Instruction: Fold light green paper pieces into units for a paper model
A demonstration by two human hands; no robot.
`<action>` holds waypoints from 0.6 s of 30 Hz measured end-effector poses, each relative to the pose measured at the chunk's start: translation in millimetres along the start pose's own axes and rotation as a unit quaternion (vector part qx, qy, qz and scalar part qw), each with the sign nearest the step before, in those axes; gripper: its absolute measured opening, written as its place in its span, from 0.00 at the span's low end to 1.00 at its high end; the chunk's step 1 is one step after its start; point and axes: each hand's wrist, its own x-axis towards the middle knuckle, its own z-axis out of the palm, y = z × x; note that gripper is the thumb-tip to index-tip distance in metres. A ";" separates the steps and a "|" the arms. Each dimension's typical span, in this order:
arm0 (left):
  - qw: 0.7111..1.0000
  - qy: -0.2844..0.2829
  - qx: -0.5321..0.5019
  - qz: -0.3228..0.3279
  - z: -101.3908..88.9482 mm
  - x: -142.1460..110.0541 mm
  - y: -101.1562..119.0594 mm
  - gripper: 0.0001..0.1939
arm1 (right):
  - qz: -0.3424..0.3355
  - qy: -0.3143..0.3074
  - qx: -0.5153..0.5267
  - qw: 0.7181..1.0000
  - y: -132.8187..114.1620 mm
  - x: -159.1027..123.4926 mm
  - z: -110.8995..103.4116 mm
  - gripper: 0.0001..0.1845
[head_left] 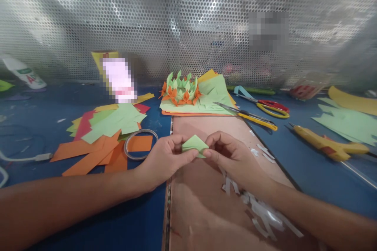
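A small folded piece of light green paper (pixel 194 143) is held up between both hands over the brown board (pixel 203 211). My left hand (pixel 165 157) pinches its left side, thumb on the near face. At the right corner, my right hand (pixel 231 157) grips it between thumb and fingertips. The fingers behind the paper are partly hidden. Beyond the hands, a ring of folded green and orange paper pieces (pixel 184 89) sits on a stack of coloured sheets (pixel 215 86). A roll of tape (pixel 126 150) lies by my left hand.
Orange strips (pixel 79 151) and green paper pieces (pixel 118 121) lie left. To the right are a yellow cutter knife (pixel 257 120), scissors (pixel 272 109) and a yellow glue gun (pixel 330 143). White paper scraps (pixel 265 211) lie near my right forearm. A perforated metal sheet (pixel 147 19) stands behind.
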 end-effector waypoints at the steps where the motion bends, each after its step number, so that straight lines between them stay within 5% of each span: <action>1: 1.000 0.001 -0.007 0.000 0.2 0.0 0.7 0.07 | 0.004 0.001 0.005 1.000 0.6 0.2 -0.1 0.10; 14: 1.000 0.002 -0.020 -0.017 1.1 -0.6 4.1 0.07 | 0.029 -0.007 0.027 0.999 -3.7 -2.4 1.8 0.13; 18: 1.000 0.016 -0.024 -0.012 1.6 0.6 3.5 0.08 | 0.023 0.032 0.017 0.999 -4.5 -1.7 3.0 0.13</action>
